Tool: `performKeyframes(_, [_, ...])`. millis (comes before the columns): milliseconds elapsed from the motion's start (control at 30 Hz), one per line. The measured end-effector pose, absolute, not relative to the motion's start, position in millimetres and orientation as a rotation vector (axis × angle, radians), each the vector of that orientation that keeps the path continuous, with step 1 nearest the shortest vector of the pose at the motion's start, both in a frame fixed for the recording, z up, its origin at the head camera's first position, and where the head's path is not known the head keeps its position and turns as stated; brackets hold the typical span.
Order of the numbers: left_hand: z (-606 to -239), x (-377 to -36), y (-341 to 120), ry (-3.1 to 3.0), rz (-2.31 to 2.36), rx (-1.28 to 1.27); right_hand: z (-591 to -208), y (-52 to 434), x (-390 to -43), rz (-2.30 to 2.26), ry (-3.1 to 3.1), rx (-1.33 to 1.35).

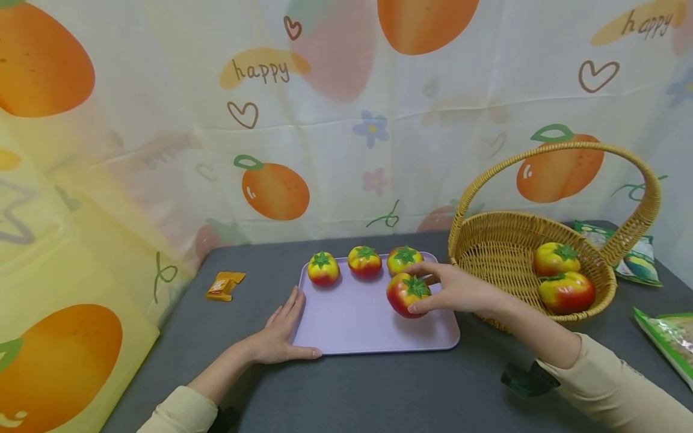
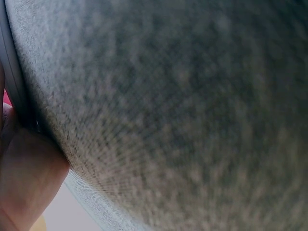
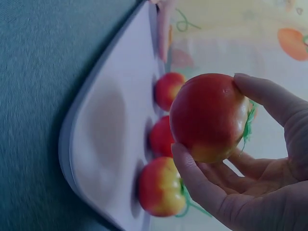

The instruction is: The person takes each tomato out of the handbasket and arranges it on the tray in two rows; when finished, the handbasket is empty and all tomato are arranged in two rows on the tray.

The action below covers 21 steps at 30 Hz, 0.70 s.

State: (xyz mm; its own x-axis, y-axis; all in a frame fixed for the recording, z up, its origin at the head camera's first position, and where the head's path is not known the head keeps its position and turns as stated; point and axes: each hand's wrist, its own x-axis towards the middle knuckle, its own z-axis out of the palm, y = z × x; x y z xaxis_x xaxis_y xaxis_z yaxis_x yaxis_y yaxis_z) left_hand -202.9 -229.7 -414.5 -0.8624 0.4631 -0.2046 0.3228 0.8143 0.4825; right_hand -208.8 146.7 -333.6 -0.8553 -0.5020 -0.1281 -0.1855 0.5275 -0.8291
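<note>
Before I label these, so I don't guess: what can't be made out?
Left wrist view:
Left hand: mostly cut off by left edge.
Head view:
Tray: right edge partly hidden by right hand.
Basket: front partly hidden by right forearm.
Green packet behind basket: partly hidden by it.
Far-right packet: cut off by right edge.
Small orange wrapper: print too small to read.

Staged tabletop corner, room type unclear: fruit-print cloth point(image 1: 335, 150) hung behind grey table point(image 1: 357, 391).

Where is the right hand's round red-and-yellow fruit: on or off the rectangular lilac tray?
Off: the right hand holds the fruit above the tray, where a separate shadow falls.
</note>
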Motion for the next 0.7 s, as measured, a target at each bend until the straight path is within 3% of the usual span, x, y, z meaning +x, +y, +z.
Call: performKeyframes(700, [-415.3,-203.4,-229.2,2.680,0.645,0.580,-360.9,75.1,-211.7,-1.271,2.350,-0.672])
